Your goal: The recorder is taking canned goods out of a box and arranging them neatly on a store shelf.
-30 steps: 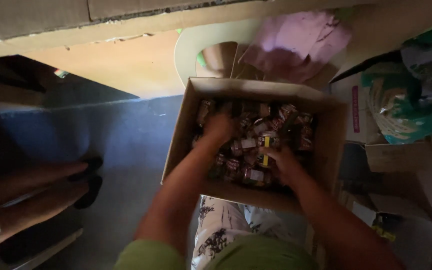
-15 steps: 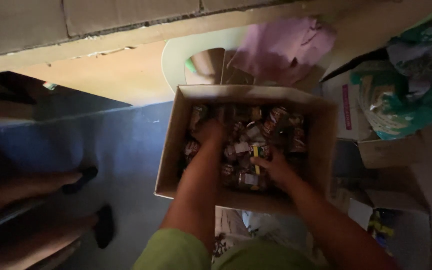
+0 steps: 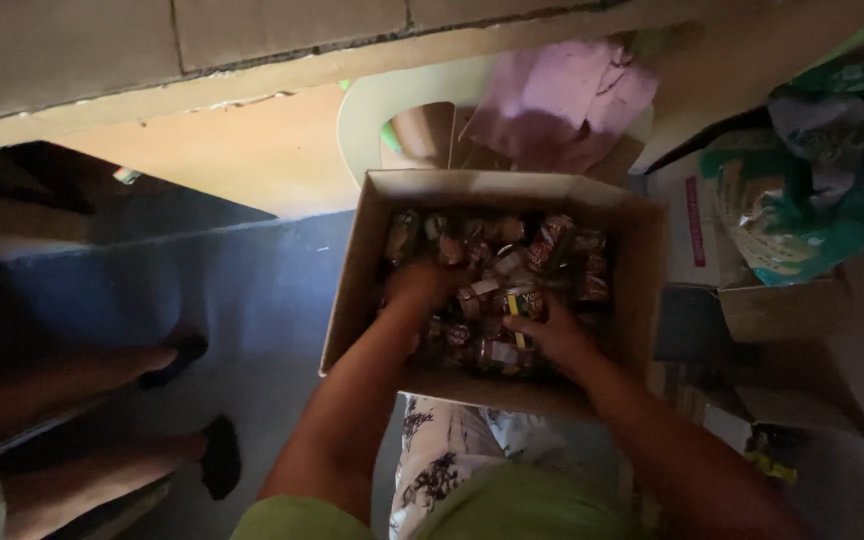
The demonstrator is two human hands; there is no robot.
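Cardboard box (image 3: 372, 250) full of small brown-and-red packets (image 3: 512, 270); left hand (image 3: 420, 287) buried among them, grip unclear; right hand (image 3: 552, 335) curled over one yellow-striped packet (image 3: 519, 302), details murky.

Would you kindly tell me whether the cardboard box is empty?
No, the cardboard box is filled with small packets, and both hands reach into it.

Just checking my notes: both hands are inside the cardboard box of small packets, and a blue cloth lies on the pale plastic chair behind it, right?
Nearly. In the head view both hands, left and right, are in the box among the packets, but the cloth on the chair is pink, not blue.
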